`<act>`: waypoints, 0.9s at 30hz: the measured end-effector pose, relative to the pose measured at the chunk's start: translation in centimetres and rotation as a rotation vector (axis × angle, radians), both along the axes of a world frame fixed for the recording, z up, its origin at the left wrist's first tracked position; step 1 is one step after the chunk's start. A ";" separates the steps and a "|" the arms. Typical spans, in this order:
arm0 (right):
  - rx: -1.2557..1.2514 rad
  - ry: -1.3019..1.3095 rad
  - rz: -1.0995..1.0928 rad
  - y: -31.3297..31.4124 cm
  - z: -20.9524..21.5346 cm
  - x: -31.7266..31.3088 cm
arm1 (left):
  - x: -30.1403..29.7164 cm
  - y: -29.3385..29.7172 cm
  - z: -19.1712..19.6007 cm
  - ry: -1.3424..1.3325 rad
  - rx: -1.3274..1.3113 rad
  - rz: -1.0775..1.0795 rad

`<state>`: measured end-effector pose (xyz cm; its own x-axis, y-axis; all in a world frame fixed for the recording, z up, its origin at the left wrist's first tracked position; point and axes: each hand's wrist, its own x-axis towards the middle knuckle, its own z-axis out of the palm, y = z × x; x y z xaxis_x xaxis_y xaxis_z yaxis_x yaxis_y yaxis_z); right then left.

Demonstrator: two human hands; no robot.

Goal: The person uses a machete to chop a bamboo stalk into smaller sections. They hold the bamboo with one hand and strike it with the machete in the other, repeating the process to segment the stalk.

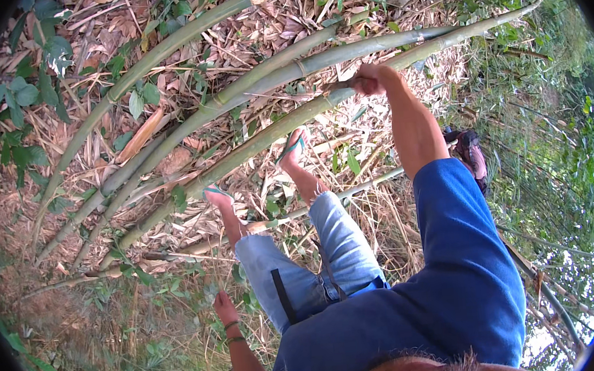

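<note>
My right hand (370, 80), at the end of an outstretched arm, is closed around the handle of a dark-bladed cutting tool (336, 85). Its blade points left, at or just above the nearest long green bamboo pole (264, 130); whether it touches cannot be told. The tool's exact kind is too small to make out. Beyond that pole, more bamboo poles (370, 53) run side by side, bending across the view. My left hand (224, 307) hangs low at the left, away from the poles, beside dry undergrowth. Its fingers are too small to read.
Dry leaves and bamboo litter (222, 51) cover the ground. A thin pole (374, 179) crosses low behind the nearest one. To the right of my right arm is a dark and pinkish bundle (475, 159). Leafy plants (17, 97) stand at the far left, with dense greenery (556, 163) at the right.
</note>
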<state>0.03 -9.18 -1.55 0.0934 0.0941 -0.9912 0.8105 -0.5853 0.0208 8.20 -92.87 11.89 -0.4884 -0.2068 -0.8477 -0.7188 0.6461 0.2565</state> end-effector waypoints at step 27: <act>0.231 0.178 -0.298 -8.6 0.7 2.0 | -1.2 -1.5 -0.1 0.005 -0.022 0.023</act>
<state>2.04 -17.82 -0.86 -0.0211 0.3110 -0.9502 0.5842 -0.7674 -0.2642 6.99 -94.33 11.82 -0.4877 -0.2367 -0.8403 -0.7321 0.6352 0.2461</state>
